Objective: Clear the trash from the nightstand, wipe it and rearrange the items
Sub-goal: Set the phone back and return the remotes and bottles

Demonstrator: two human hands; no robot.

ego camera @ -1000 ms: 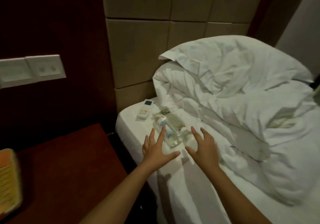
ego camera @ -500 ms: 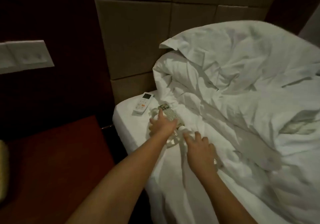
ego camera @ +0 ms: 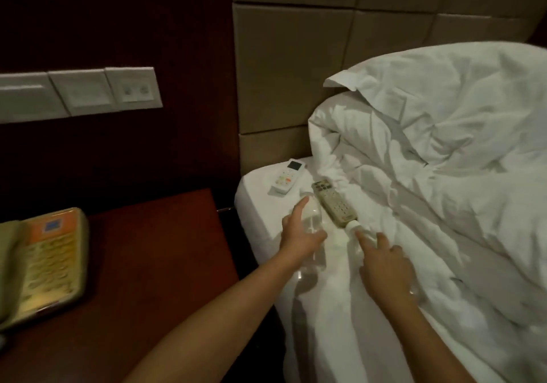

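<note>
Two clear plastic bottles lie on the white bed sheet beside the nightstand. My left hand grips the left bottle from above, thumb on its right side and index finger stretched along it. My right hand lies over the second bottle, index finger on the neck just behind its white cap; most of that bottle is hidden under the hand. A white remote and a beige remote lie just beyond the bottles.
A beige telephone with an orange label sits on the left of the dark red nightstand. A white switch and socket panel is on the dark wall. A rumpled white duvet and pillow fill the right side, against a padded headboard.
Both hands went from hovering open above the bottles to resting on them, one bottle each. The view swung left, bringing the telephone and more of the nightstand into sight.
</note>
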